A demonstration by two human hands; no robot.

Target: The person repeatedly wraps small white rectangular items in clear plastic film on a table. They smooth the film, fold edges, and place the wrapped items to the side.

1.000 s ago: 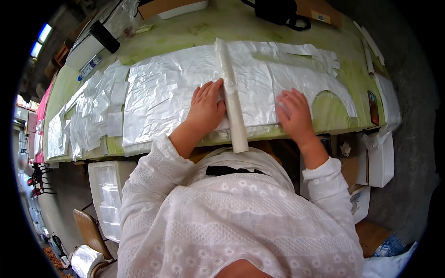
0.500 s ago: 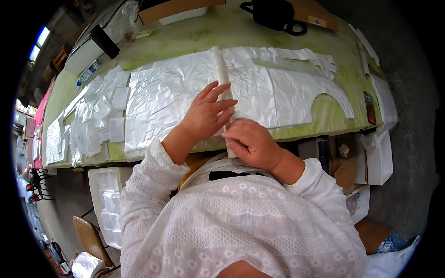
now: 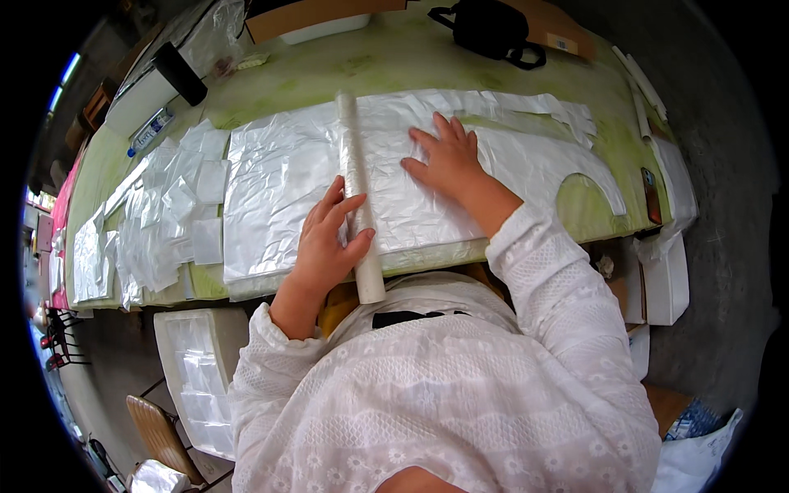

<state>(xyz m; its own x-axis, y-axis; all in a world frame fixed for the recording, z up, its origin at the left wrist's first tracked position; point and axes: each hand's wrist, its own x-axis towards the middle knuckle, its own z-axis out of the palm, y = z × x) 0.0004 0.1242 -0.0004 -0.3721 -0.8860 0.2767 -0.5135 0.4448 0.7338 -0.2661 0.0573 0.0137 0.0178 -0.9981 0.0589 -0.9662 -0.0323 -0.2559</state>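
A window is glowing at upper left, plastic sheets are shining at centre, and the table is looking curved.

A long pale roll is being touched by the left hand, crossing flat, crinkled plastic sheeting being touched by the right hand.

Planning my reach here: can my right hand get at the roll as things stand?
Probably yes: between your right hand and the roll there seems to be only flat film. Your left hand covers just part of the roll's nearer half.
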